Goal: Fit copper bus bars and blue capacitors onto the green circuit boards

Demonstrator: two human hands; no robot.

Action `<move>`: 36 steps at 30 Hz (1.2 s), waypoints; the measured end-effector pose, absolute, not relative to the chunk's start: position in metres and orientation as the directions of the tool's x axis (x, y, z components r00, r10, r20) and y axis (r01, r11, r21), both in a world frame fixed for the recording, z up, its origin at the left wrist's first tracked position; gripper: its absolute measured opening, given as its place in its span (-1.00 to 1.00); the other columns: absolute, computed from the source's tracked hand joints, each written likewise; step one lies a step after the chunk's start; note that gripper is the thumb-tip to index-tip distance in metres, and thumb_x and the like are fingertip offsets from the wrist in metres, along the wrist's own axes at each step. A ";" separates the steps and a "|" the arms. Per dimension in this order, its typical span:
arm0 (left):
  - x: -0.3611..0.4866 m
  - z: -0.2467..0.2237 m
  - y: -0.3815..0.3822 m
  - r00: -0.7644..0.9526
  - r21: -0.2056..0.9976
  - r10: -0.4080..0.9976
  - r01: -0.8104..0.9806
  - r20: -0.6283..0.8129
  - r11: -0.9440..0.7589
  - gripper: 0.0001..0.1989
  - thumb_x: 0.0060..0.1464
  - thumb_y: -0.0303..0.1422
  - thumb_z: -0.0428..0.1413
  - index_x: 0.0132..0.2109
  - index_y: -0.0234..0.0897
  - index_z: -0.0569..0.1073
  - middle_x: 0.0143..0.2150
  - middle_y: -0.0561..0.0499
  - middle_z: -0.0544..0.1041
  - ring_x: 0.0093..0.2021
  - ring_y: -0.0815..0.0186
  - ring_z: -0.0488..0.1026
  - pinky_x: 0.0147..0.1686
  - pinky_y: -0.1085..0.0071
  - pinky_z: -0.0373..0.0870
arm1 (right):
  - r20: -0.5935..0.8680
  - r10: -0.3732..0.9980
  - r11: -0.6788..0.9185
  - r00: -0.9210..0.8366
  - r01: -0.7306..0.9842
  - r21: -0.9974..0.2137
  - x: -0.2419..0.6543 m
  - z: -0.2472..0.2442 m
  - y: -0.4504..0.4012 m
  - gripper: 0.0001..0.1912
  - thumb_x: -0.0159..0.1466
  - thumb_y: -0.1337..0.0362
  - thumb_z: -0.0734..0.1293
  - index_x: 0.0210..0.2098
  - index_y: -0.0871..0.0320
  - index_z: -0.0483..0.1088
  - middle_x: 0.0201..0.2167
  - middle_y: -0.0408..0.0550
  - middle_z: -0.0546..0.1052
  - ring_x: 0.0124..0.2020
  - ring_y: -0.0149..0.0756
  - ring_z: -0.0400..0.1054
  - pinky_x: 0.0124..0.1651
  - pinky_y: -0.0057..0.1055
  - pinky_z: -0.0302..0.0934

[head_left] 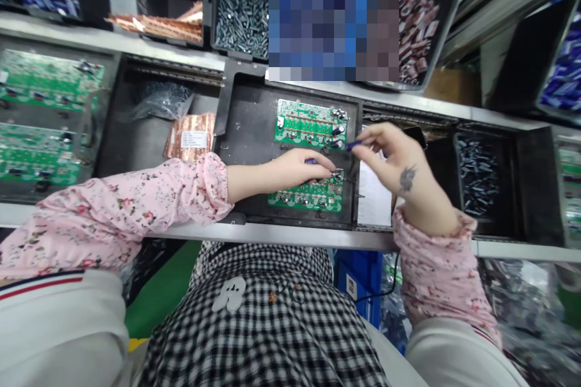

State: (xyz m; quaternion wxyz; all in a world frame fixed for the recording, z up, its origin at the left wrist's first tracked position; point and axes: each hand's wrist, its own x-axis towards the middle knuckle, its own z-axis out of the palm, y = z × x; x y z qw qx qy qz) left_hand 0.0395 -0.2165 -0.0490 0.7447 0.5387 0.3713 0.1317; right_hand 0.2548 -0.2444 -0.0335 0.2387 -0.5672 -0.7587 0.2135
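Note:
My right hand [393, 160] is raised to the right of the upper green circuit board [311, 124], pinching a small dark-blue capacitor [353, 146] between thumb and fingertips. Over the top edge of the lower green circuit board [304, 199] lies my left hand [313, 167], its fingers bent. Another blue capacitor [311, 161] shows among those fingers, and the fingertips reach the board's upper right part. Both boards sit one above the other in a black tray [249, 115]. Small parts, some of them black cylinders, stand on the upper board. The left palm hides part of the lower one.
Bins of small parts line the back, among them a bin of dark metallic pieces [240, 21]. Right of the tray lie a white paper [374, 193] and a black bin of dark parts [479, 175]. Copper-coloured strips [190, 136] lie left. A metal rail [281, 236] runs in front.

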 end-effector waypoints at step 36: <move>0.045 -0.048 -0.212 0.649 0.647 0.547 -0.109 -0.528 0.754 -0.70 0.31 -0.25 0.11 -0.33 -0.39 0.42 -0.46 0.06 0.30 -0.59 0.58 0.19 -0.71 0.66 -0.11 | 0.190 0.963 0.265 -0.191 0.799 -0.540 0.216 -0.036 -0.267 -0.75 0.29 0.14 0.31 -0.07 0.05 0.43 -0.20 0.00 0.58 -0.26 -0.14 0.42 -0.15 -0.17 0.33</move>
